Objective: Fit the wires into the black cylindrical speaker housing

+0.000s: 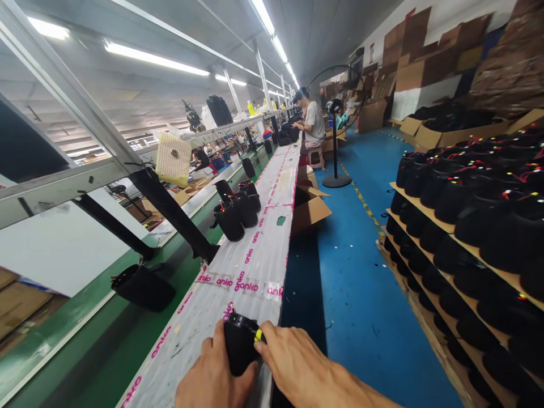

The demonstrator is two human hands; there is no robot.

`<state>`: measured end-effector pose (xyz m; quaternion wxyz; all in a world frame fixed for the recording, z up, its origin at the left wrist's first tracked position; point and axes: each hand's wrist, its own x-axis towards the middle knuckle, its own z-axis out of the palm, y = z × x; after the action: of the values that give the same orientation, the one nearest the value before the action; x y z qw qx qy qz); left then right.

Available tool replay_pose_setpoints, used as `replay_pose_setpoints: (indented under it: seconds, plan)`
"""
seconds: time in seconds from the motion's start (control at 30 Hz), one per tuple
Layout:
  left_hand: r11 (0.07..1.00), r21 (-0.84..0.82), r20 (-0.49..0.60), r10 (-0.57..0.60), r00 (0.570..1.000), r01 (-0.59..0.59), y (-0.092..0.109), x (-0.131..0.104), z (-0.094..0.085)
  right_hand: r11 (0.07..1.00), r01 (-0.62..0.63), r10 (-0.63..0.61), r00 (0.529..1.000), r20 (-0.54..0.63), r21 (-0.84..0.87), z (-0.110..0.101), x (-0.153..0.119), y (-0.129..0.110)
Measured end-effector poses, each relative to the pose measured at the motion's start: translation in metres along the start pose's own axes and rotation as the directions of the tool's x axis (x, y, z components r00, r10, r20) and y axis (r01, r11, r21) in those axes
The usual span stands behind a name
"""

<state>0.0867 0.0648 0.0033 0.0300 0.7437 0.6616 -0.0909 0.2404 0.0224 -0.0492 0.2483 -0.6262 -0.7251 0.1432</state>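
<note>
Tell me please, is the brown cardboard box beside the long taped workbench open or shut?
Open: the brown cardboard box has its flaps spread outward, beside the workbench.

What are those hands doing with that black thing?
A person's left hand and right hand together hold a small black part with a yellow bit on it, at the near end of a long bench covered in printed wrap. More black cylinders stand farther along it. Racks on the right hold many more. Another worker sits far down the line.
</note>
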Motion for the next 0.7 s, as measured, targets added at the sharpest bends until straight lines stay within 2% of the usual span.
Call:
replay_pose_setpoints:
  seconds: [0.13,0.2,0.4,0.5,0.6,0.7]
  plan:
    - [1.0,-0.018,0.019,-0.004,1.0,0.004,0.002,0.001,-0.003,0.99,0.095,-0.109,0.985,-0.138,-0.103,0.006,-0.005,0.003]
    - [1.0,-0.02,0.037,-0.011,0.999,0.012,0.002,0.002,-0.004,0.984,0.111,-0.133,0.978,-0.158,-0.141,0.008,-0.004,0.005]
    - [0.999,-0.012,0.064,-0.034,0.997,0.035,0.004,0.003,-0.007,0.995,0.011,-0.018,0.998,-0.065,-0.102,0.018,0.007,0.001]
    - [0.999,-0.033,0.059,-0.023,0.998,0.025,0.004,0.002,-0.009,0.985,0.019,-0.031,0.998,-0.064,-0.171,0.021,0.006,0.0]
    - [1.0,-0.006,0.082,-0.021,0.996,0.022,0.004,0.002,-0.008,0.961,0.045,-0.067,0.995,-0.073,-0.271,0.014,0.002,-0.001]
    - [0.999,0.03,0.107,-0.031,0.994,0.028,0.004,0.006,-0.005,0.961,0.037,-0.038,0.999,0.004,-0.275,-0.002,0.006,-0.007]
